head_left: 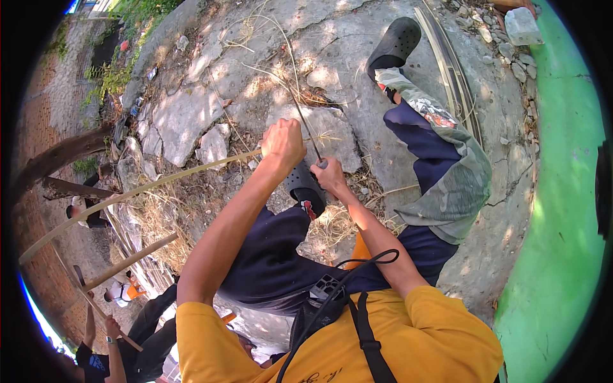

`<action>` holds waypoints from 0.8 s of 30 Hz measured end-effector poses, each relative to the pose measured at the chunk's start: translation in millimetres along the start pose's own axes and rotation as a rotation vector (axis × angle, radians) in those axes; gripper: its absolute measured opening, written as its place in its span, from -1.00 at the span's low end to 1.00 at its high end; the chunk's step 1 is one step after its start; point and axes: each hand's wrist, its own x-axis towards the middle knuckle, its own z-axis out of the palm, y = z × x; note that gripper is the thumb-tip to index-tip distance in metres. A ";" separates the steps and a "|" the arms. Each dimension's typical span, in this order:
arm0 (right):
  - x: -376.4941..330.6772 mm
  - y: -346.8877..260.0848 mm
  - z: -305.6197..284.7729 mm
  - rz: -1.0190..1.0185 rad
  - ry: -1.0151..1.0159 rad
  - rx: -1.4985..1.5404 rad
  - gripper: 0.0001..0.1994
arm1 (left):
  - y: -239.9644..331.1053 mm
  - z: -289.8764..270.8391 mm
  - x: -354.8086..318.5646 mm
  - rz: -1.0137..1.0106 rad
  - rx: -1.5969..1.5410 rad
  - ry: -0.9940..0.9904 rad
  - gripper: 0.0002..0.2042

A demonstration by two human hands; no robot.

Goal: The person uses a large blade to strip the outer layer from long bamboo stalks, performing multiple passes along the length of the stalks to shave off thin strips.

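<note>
My left hand (284,145) is closed in a fist around one end of a long pale bamboo strip (150,186), which bows away to the far left. Just right of it and a little nearer, my right hand (330,177) grips the near end of a long, narrow dark piece (306,122), like a thin blade; its exact kind is unclear. It slants up and away from my fingers, close past my left knuckles. Beneath my hands is my dark clog (304,182), on the ground among pale shavings (332,231).
Cracked concrete slabs (191,118) cover the ground. Long strips (450,67) lie beyond my right leg, beside a green wall (552,210). A wooden pole (131,262) juts in at left. At lower left a co-worker's hands (112,329) hold a stick (96,303).
</note>
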 end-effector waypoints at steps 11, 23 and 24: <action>1.9 15.1 -9.3 0.005 0.048 -0.062 -0.63 | -1.0 -1.1 5.3 0.062 -0.057 0.107 -0.85; -7.1 50.6 -25.3 0.009 0.043 -0.068 -0.63 | 5.6 -3.2 5.6 0.079 -0.081 0.076 -0.88; -9.5 52.5 -23.9 0.011 0.040 -0.068 -0.63 | 5.6 -3.8 4.8 0.089 -0.085 0.078 -0.88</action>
